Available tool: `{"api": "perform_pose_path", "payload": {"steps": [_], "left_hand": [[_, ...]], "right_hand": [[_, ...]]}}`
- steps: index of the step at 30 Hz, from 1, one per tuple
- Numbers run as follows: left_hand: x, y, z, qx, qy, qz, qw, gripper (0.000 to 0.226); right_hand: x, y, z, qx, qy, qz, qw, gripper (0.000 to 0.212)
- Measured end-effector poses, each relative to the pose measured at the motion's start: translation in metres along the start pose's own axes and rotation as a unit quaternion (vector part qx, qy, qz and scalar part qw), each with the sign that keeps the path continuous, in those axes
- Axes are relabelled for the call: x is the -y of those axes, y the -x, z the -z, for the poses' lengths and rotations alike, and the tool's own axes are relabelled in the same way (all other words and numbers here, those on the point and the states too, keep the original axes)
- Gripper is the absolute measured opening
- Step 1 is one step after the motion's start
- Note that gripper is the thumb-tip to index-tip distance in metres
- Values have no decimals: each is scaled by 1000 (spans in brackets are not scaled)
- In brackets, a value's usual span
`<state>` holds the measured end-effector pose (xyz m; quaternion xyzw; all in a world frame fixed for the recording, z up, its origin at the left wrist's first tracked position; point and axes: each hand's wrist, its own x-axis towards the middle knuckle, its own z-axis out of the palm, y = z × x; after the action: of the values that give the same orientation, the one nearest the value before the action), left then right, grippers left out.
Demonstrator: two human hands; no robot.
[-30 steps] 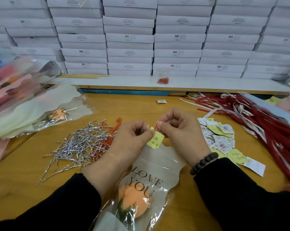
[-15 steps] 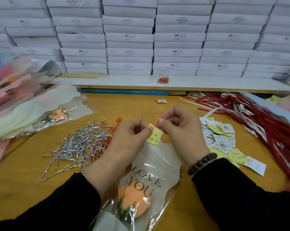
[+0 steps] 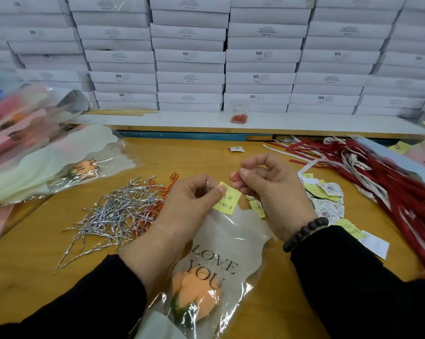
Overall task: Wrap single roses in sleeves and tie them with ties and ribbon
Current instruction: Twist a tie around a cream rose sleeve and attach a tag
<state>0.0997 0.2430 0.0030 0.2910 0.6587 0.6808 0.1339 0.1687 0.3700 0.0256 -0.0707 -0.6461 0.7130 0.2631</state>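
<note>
Fingertips (image 3: pixel 221 189) of left hand (image 3: pixel 191 204) pinch note (image 3: pixel 227 201) on sleeve (image 3: pixel 231 238), frame centre; right hand (image 3: pixel 275 189) pinches clip (image 3: pixel 236 176). Sleeve light, slippery, crinkly; best held at top edge.

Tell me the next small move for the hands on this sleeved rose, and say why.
Probably bring the right hand with its red clip down onto the yellow note and slide it over the sleeve edge. The left hand already pinches the note against the sleeve's top, and the clip sits just above it, not yet on.
</note>
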Motion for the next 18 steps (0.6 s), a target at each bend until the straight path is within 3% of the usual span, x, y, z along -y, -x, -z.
{"api": "perform_pose_path", "payload": {"steps": [5,18], "left_hand": [[0,0,-2,1,3,-2,1000,33],[0,1,-1,2,12,4,1000,23]], "right_hand": [[-1,0,0,9,33,9,999,21],[-2,3,-4,0,91,19,996,12]]}}
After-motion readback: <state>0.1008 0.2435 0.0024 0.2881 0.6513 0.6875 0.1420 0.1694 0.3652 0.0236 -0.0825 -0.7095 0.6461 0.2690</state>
